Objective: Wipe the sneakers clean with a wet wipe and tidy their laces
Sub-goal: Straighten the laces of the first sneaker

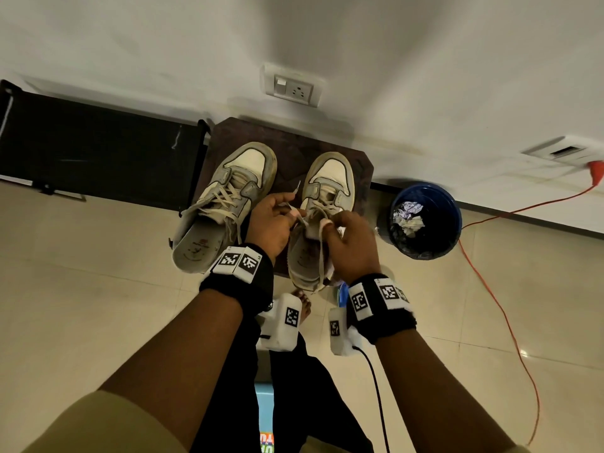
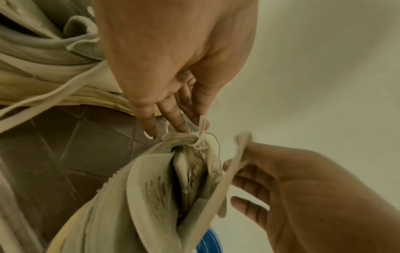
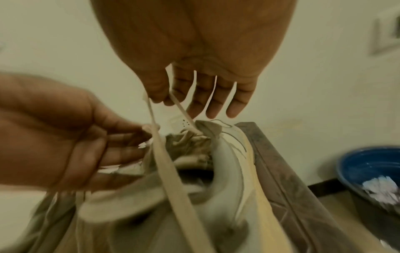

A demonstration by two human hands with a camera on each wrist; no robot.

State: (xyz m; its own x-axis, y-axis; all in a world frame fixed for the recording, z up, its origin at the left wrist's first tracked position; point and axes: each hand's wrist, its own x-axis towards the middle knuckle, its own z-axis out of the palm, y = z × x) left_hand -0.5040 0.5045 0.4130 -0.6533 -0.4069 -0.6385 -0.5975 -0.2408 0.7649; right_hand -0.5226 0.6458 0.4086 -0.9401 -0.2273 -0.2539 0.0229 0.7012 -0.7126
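Note:
Two worn beige-and-white sneakers stand on a dark brown mat (image 1: 294,142). The left sneaker (image 1: 225,204) sits untouched with its laces loose. Both hands work over the right sneaker (image 1: 330,178). My left hand (image 1: 294,212) pinches one lace end (image 1: 296,190) above the tongue; the left wrist view shows its fingertips (image 2: 181,126) at the crossing of the laces. My right hand (image 1: 327,223) pinches the other lace (image 3: 173,179) between thumb and forefinger, and that lace trails down over the heel. No wet wipe is in either hand.
A blue bin (image 1: 425,220) with crumpled wipes stands right of the mat. An orange cable (image 1: 510,322) runs over the tiled floor. A black rack (image 1: 98,152) is at the left, a wall socket (image 1: 292,88) behind. Something blue (image 1: 341,294) lies by the right heel.

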